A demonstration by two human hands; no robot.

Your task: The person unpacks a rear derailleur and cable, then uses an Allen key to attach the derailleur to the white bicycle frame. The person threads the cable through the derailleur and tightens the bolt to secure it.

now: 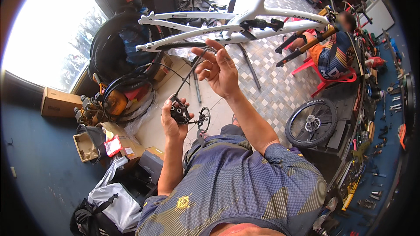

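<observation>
In my left hand (174,121), raised at the middle, is a compact black bicycle part (178,111) with pale round fittings. Its exact kind is hard to make out. A thin black cable (189,77) rises from it to my right hand (218,71), where the fingers are curled about it, the index finger partly stretched. Just beyond that hand hangs a white bicycle frame (280,29), its rear stays pointing left. Below the left hand's part, a dark ring-shaped piece (204,119) shows; whether it is joined to that part cannot be told.
Tyres (103,48) and looped cables stand at the left beside cardboard boxes (59,102). A wheel (311,123) lies on a dark bench at right, near a tool wall (389,118). Another person (337,52) sits on a red chair (326,81), by a fork with bronze-coloured legs (313,43).
</observation>
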